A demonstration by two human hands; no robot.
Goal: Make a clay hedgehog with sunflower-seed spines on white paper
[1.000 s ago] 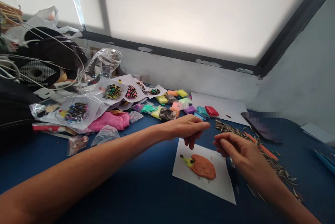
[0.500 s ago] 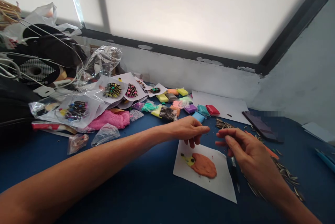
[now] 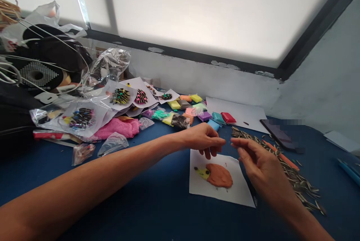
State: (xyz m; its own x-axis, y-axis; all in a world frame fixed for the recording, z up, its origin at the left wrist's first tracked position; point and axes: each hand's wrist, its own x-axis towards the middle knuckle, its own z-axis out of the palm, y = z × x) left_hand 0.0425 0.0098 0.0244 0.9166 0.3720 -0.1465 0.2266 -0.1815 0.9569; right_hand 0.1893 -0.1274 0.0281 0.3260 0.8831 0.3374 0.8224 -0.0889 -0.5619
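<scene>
My left hand (image 3: pixel 204 139) hovers over the top edge of a white paper (image 3: pixel 239 196), its fingers loosely bent and apart, with nothing visible in them. Facing it, fingertips a small gap away, my right hand (image 3: pixel 261 164) is above the paper's right side; its thumb stands off from the fingers and I see nothing held. On the paper lies a flat clay hedgehog shape, with an orange clay body (image 3: pixel 221 176) and a yellow clay head (image 3: pixel 201 172) bearing dark spots. Small drawn legs show below the body.
Striped sunflower seeds (image 3: pixel 303 188) spread beside my right forearm, with an orange strip (image 3: pixel 289 161) among them. A phone (image 3: pixel 278 134) lies behind. Coloured clay packs (image 3: pixel 205 116) line the back; finished seed hedgehogs (image 3: pixel 122 96), a pink cloth (image 3: pixel 118 128) and plastic wrappers sit left.
The paper with the clay hedgehog has turned slightly. My right hand has moved a little left and down, its fingertips nearer my left hand. The left hand has hardly moved.
</scene>
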